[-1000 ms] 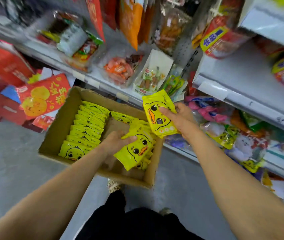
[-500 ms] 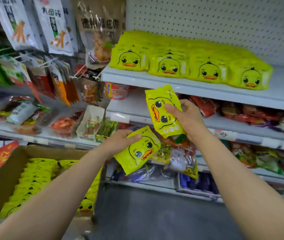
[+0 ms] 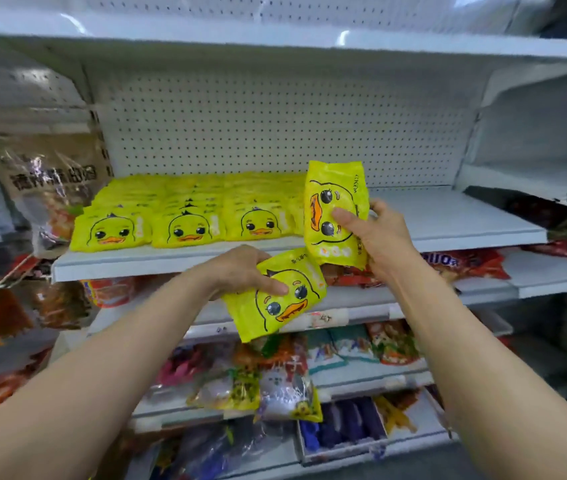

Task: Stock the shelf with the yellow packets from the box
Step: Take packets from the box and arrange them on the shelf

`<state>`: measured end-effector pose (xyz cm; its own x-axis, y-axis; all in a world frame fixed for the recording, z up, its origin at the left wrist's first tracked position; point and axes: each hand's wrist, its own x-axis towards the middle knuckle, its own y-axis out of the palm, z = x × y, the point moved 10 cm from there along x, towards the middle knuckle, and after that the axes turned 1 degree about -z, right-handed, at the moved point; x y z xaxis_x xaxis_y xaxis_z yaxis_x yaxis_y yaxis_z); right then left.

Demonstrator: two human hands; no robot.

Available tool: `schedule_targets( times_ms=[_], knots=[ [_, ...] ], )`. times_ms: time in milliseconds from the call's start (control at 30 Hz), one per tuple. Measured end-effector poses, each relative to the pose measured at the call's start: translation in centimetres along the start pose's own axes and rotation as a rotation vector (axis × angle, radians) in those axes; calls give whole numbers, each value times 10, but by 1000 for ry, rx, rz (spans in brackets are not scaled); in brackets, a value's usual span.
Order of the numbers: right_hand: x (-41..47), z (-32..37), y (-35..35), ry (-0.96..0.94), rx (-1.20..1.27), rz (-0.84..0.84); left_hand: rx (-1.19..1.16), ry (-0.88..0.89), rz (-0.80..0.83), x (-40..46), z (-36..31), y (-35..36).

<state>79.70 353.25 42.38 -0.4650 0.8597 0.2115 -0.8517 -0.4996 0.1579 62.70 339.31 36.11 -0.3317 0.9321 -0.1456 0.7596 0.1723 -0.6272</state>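
- Our right hand point(image 3: 380, 237) grips one yellow packet point(image 3: 336, 213) upright, thumb curled over the printed duck face, just in front of the white shelf point(image 3: 448, 220).
- Our left hand point(image 3: 240, 270) pinches a second yellow packet point(image 3: 277, 294), tilted, lower and nearer than the shelf edge; the two packets almost touch at one corner.
- On the shelf's left part we see rows of stocked yellow packets point(image 3: 185, 220) lying flat, duck faces toward us; the right part is bare.
- The upright packet hides the right end of those rows.
- A pegboard back panel point(image 3: 275, 126) stands behind them.
- A brown hanging bag point(image 3: 50, 188) crowds the shelf's left end.
- Lower shelves carry mixed snack packs point(image 3: 258, 386).
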Motion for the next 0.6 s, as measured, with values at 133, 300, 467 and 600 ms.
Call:
schedule_targets(
  times_ms=[133, 300, 467, 600],
  knots=[
    [34, 22, -38, -110, -112, -41, 124, 49, 53, 49, -45, 3],
    [98, 32, -90, -165, -177, -113, 143, 74, 92, 139, -91, 15],
    [184, 33, -145, -140, -225, -175, 139, 101, 191, 234, -145, 31],
    [259, 40, -179, -142, -319, -217, 134, 94, 226, 311, -176, 30]
  ],
)
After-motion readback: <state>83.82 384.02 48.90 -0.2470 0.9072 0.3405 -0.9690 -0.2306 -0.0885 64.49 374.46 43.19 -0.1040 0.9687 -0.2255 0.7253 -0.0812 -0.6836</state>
